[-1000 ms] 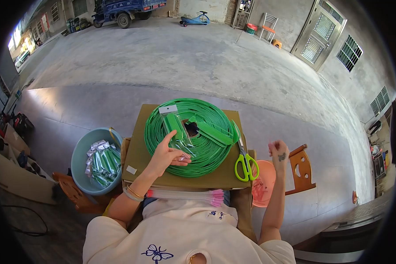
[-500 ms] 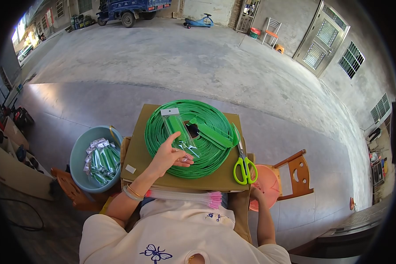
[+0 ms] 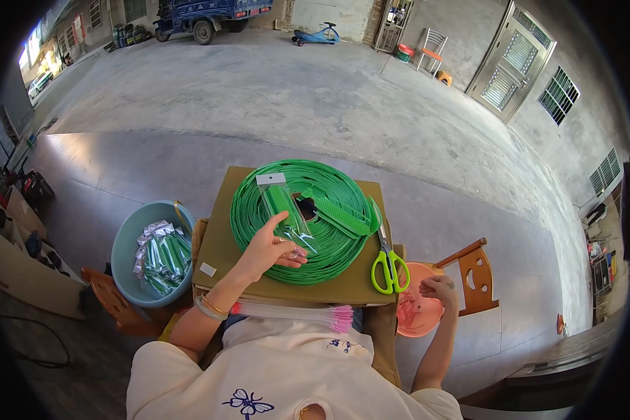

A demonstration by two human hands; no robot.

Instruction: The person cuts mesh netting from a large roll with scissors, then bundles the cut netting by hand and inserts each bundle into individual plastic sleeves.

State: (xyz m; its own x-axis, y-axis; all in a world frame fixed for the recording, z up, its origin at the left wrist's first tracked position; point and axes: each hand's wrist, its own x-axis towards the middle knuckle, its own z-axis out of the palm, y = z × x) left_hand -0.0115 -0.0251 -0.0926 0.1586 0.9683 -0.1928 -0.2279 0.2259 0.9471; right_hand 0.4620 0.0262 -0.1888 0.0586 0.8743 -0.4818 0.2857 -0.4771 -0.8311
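My left hand (image 3: 269, 250) is over a big roll of green mesh strip (image 3: 336, 262) on a cardboard box. Its thumb and curled fingers hold the lower part of a clear packet (image 3: 278, 197), which has a white header and a folded green strip inside. My right hand (image 3: 439, 288) is raised above the pink basin (image 3: 416, 322), fingers bent together; whatever they hold is too small to make out. Small pinkish pieces lie in the basin. Scissors with lime-green handles (image 3: 390, 273) rest on the box's right edge, beside the roll's loose end.
A light blue tub (image 3: 124, 269) at left contains several filled green packets. Clear pink-tipped sticks (image 3: 294, 313) lie in a bundle on my lap. Wooden chairs stand on both sides, one with a cut-out backrest (image 3: 477, 280). A blue cargo tricycle (image 3: 213, 12) is parked far off.
My right hand has come up out of the pink basin and moved to the right, uncovering the pieces inside. My left hand and the packet have hardly moved.
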